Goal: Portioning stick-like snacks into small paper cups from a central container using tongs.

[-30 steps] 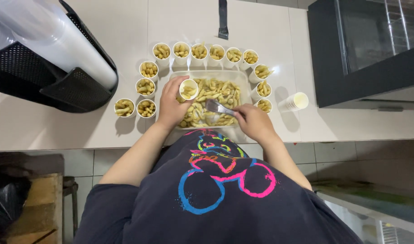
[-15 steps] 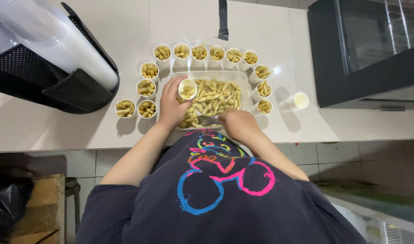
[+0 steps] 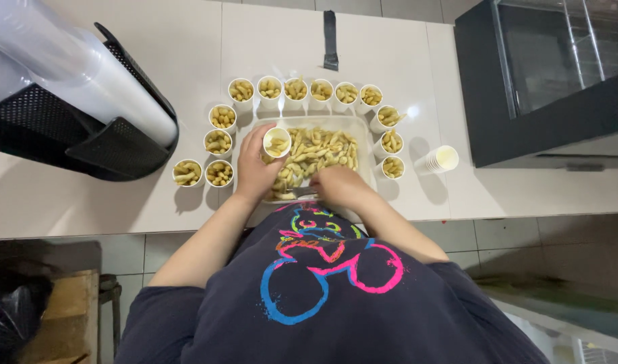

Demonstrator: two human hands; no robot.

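Observation:
A clear tray (image 3: pixel 363 135) full of pale fried snack pieces lies on the white counter. My left hand (image 3: pixel 253 168) holds a small white paper cup (image 3: pixel 276 142), partly filled, over the tray's left side. Down at the near edge of the tray, my right hand (image 3: pixel 339 185) is closed on a metal utensil (image 3: pixel 303 192) whose tip pokes out to the left among the pieces. Several filled paper cups (image 3: pixel 282 89) ring the tray on the left, back and right.
A stack of empty paper cups (image 3: pixel 440 160) lies to the right of the tray. A black mesh holder with a long sleeve of clear cups (image 3: pixel 73 81) fills the left. A black cabinet (image 3: pixel 545 74) stands at the right, and a dark scraper (image 3: pixel 330 40) lies behind the cups.
My right hand has moved from the middle of the tray down to its near edge with the utensil. The left hand keeps the cup in the same place.

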